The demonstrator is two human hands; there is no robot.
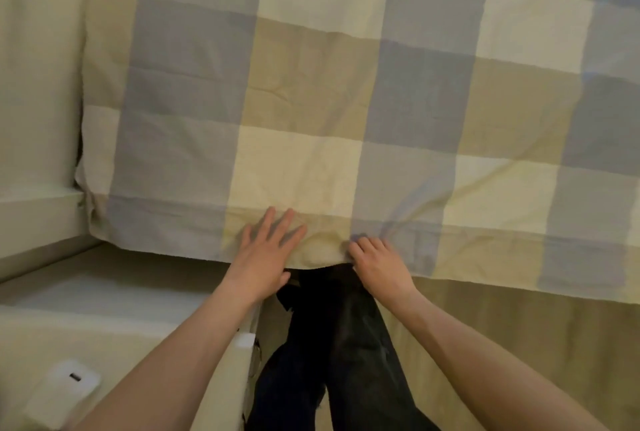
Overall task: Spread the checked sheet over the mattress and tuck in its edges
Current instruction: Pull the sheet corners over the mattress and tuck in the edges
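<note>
White, box-shaped, a small device [64, 392] lies at the lower left on a pale surface; the dark mark on it is too small to read. Dark trousers [349, 354] stand against the bed. Left hand [266, 250]: flat, fingers straight and spread, pressing on the hanging edge of the checked sheet [311, 84]. Right hand [379, 259]: fingers curled, gripping the sheet's hem just beside the left hand. The sheet, in blue-grey, cream and tan squares, lies spread across the bed top; its near edge hangs loose and creased over a tan side panel [519, 344].
</note>
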